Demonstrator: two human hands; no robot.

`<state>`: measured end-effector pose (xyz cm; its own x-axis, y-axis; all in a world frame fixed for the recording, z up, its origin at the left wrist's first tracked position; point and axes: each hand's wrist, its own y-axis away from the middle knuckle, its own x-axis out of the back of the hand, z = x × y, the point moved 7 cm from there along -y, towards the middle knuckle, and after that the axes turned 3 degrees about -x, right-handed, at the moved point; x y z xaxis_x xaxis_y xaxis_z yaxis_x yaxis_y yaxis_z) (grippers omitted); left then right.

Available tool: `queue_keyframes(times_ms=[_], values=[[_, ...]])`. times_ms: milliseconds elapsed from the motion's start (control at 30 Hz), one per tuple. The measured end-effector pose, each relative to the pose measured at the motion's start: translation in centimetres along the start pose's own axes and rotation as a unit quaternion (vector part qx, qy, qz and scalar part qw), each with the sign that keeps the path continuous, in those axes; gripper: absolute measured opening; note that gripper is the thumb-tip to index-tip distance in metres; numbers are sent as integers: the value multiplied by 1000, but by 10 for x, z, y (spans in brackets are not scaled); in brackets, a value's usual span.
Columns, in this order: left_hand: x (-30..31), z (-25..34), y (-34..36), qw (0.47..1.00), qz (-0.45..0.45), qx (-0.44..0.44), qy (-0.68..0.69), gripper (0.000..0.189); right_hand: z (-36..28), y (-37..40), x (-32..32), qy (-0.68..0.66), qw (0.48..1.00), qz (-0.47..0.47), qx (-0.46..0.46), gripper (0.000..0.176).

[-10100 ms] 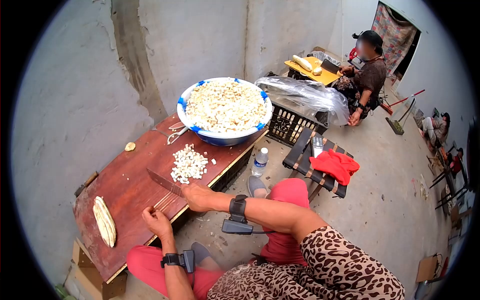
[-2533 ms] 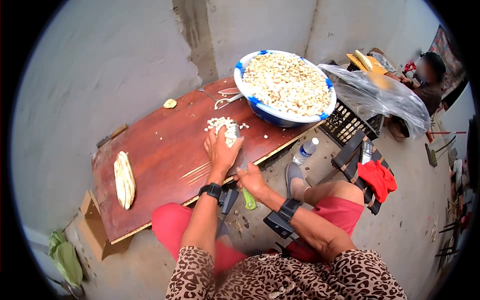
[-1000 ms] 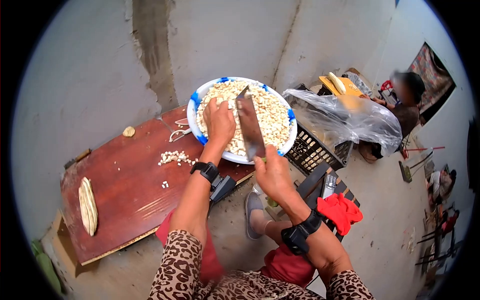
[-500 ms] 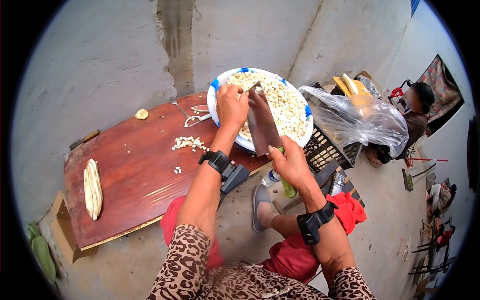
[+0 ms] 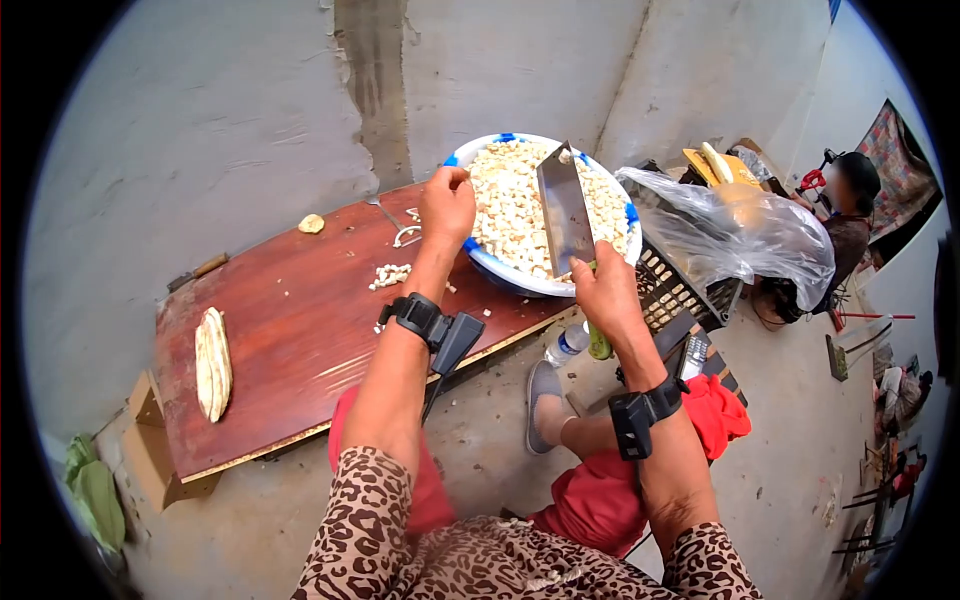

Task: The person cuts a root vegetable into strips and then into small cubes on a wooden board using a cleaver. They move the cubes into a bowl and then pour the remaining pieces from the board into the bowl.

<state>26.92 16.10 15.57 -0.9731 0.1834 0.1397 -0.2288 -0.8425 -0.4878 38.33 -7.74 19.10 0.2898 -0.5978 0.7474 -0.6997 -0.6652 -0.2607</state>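
My right hand is closed round the green handle of a cleaver. The broad blade stands over a white and blue basin, its tip pointing away from me. Small pale cubes of cut vegetable fill the basin, and a bit clings near the blade's tip. At the basin's left rim is my left hand, apart from the blade, with fingers curled together; whatever they hold, if anything, is hidden. Beside it lies a white-handled peeler, partly covered by the hand. Loose cubes are scattered on the red-brown table.
A long peeled pale vegetable lies at the table's left. A wooden-handled knife rests along the back edge, near a round pale piece. Right of the basin are a black crate and a plastic bag. Another person sits beyond.
My left hand has come away from the cleaver blade toward the left. The cleaver has turned, its blade now catching more light. The whole view has shifted slightly.
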Motion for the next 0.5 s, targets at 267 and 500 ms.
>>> queue_keyframes(times_ms=[267,500], values=[[-33,82,49,915,-129,-326,-201,64,-4,13,-2,-86,995,-55,10,25],[-62,73,52,896,-207,-277,-278,60,12,18,-3,-135,988,-75,-6,25]])
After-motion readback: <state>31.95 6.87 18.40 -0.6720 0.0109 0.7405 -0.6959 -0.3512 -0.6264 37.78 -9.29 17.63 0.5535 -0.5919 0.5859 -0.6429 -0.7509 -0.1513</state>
